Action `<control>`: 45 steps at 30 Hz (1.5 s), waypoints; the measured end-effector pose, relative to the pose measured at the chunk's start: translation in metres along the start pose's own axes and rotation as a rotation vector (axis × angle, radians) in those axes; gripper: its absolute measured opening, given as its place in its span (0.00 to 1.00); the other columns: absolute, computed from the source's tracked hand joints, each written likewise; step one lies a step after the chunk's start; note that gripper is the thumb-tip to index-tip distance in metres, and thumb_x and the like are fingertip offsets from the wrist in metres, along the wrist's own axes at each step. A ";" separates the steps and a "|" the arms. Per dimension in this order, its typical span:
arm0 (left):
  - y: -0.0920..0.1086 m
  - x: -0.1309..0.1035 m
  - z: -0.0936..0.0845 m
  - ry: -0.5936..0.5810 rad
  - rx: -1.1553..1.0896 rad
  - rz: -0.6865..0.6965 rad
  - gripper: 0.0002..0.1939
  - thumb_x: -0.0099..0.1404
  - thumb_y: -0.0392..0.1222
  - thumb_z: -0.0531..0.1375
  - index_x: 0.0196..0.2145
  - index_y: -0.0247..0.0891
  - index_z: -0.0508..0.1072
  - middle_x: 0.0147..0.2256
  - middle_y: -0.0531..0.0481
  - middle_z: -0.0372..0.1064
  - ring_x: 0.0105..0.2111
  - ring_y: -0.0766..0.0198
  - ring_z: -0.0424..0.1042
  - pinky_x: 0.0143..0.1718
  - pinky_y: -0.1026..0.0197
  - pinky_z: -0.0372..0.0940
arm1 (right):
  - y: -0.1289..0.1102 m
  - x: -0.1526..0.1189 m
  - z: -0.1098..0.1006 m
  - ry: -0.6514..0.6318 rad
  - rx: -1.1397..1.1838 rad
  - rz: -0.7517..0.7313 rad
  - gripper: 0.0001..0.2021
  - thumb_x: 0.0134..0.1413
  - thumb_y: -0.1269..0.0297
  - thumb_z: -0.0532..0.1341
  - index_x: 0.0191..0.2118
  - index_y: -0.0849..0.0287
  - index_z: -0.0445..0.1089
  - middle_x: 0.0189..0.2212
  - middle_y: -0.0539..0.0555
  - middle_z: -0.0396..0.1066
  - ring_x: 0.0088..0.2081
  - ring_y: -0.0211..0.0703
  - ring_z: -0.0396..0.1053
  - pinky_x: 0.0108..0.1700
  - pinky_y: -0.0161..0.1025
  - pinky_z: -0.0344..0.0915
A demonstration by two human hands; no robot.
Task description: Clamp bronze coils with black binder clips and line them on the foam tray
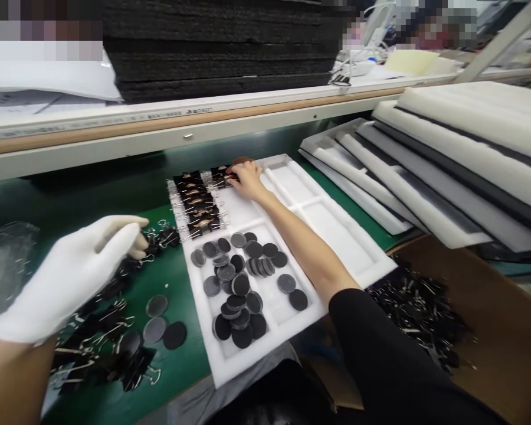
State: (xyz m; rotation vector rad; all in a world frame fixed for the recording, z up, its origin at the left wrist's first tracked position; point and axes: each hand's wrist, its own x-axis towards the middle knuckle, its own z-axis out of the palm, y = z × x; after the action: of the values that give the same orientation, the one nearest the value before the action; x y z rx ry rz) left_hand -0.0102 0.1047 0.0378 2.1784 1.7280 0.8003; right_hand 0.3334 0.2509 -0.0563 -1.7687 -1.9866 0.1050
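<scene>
Right hand (248, 179): bare, fingers at binder clips (221, 176) on the foam tray (367, 265); grip unclear to us.
Left hand (79, 271): gloved, half-curled beside loose clips (166, 237); we cannot tell its grip.
Black discs (241, 284): scattered in the tray's compartments nearest us.

Even, diffuse indoor light, seemingly from overhead, leaves the scene moderately bright. The white foam compartment tray (383, 268) and the left hand in its white fabric glove (77, 268) look pale, with little surface texture. Under the white metal shelf (248, 126), shadow darkens the back of the green desk (183, 307). The stack of black foam sheets (221, 53) shows little detail. Silver wire handles on the black binder clips (416, 313) glint. Wide-angle stretching softens the edges; pixelated blocks mask both upper corners.
</scene>
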 end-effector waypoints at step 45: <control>-0.191 -0.096 -0.052 0.917 0.335 -0.312 0.20 0.76 0.43 0.51 0.53 0.28 0.75 0.52 0.36 0.77 0.54 0.56 0.75 0.62 0.51 0.66 | -0.106 -0.081 -0.059 -0.773 -0.350 -0.264 0.12 0.43 0.58 0.73 0.35 0.54 0.76 0.33 0.61 0.78 0.33 0.56 0.77 0.32 0.47 0.68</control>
State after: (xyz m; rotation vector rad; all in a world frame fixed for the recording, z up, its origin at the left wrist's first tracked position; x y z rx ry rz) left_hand -0.2099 0.0573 -0.0423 1.7126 2.6927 1.6812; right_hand 0.2640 0.1413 0.0103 -1.8116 -2.9214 0.4310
